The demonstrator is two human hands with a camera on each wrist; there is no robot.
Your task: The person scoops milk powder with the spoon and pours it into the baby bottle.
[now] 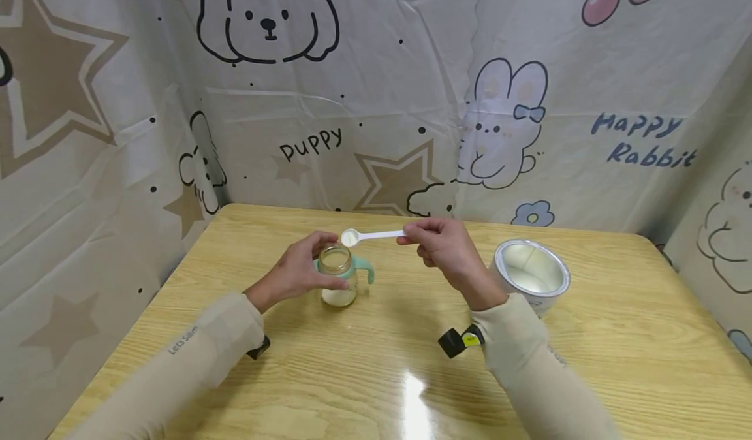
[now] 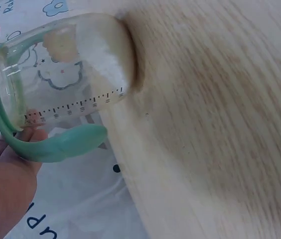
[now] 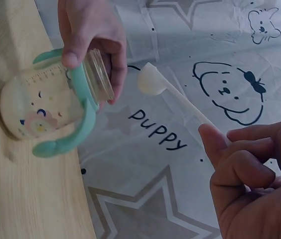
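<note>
A clear baby bottle (image 1: 339, 294) with a mint-green two-handled collar (image 3: 85, 94) stands upright on the table, its mouth uncovered. Pale powder (image 2: 108, 52) lies at its bottom, below printed scale marks. My left hand (image 1: 298, 270) grips the bottle around its neck, thumb on the near side and fingers behind. Between thumb and fingers, my right hand (image 1: 442, 243) pinches the handle end of a white measuring scoop (image 1: 376, 235). The scoop's bowl (image 3: 151, 79) holds pale powder and hangs just above the bottle's mouth, near the left fingertips.
An uncovered can (image 1: 531, 277) with a silvery rim and pale powder inside stands on the wooden table (image 1: 364, 375), right of my right wrist. A printed curtain (image 1: 376, 100) hangs behind the table and along its sides. Dark wrist cameras (image 1: 452, 343) sit under both sleeves.
</note>
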